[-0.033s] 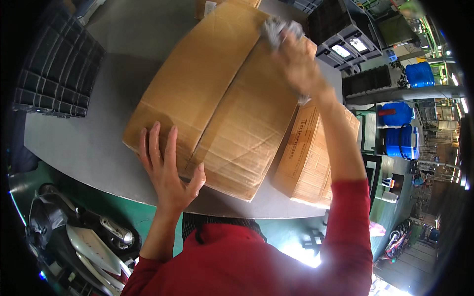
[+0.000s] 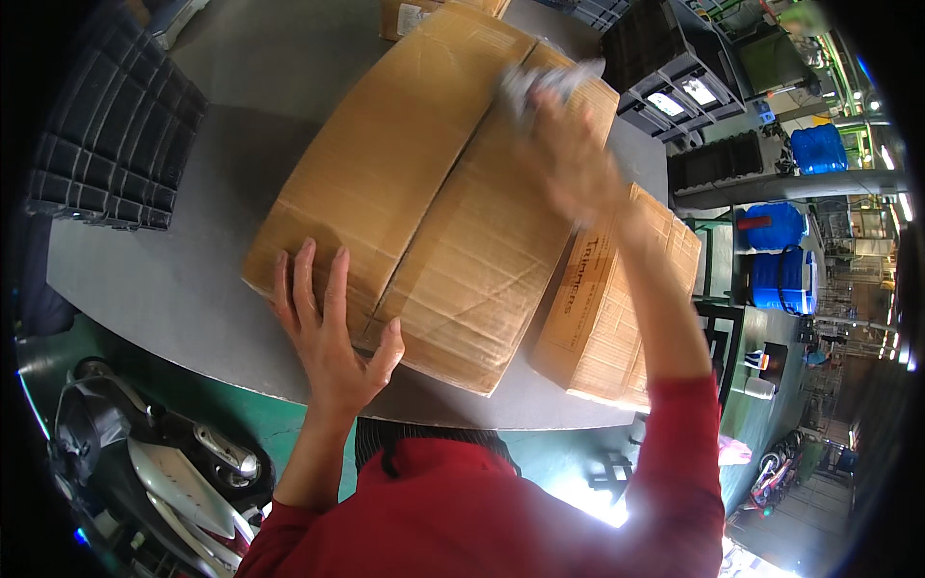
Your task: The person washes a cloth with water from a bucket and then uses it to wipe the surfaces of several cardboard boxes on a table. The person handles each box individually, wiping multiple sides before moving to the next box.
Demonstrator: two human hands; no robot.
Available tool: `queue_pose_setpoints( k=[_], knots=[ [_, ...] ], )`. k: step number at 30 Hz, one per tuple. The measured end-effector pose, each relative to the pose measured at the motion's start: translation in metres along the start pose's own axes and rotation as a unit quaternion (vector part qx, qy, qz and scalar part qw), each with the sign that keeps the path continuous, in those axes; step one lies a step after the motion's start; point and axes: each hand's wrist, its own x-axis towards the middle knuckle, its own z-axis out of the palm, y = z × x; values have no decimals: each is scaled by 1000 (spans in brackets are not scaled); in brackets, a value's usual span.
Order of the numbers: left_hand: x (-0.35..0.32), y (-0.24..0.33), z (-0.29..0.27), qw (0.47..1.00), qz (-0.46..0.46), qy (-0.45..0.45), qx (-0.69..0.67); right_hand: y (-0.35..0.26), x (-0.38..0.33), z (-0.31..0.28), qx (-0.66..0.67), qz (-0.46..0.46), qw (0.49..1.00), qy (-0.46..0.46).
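Nothing has moved since the earlier frame, which shows the same instant: our left hand (image 2: 328, 332) lies flat and spread wide on the near corner of the big cardboard box (image 2: 424, 193), gripping nothing. Our right hand (image 2: 568, 159) is up over the far end of that box, closed around a pale, blurred object (image 2: 544, 82); we cannot make out what it is. Against the box's right side sits a smaller cardboard box (image 2: 617, 308), partly hidden by our right forearm. Both rest on a grey table (image 2: 193, 270). Left of the big box lies a black crate (image 2: 106, 144), its far side cut off. Beyond the box stand more dark crates (image 2: 674, 67). Below the table's near edge a scooter (image 2: 145, 472) shows partly.
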Motion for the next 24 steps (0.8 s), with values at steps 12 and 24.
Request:
queue_pose_setpoints(
  k=[12,24],
  knots=[
    [-1,6,-5,999,-12,-43,-6,44,-14,56,27,95,992,-75],
    [-4,1,-1,999,-29,-26,-5,-62,-31,-89,418,330,840,-106]
  ],
)
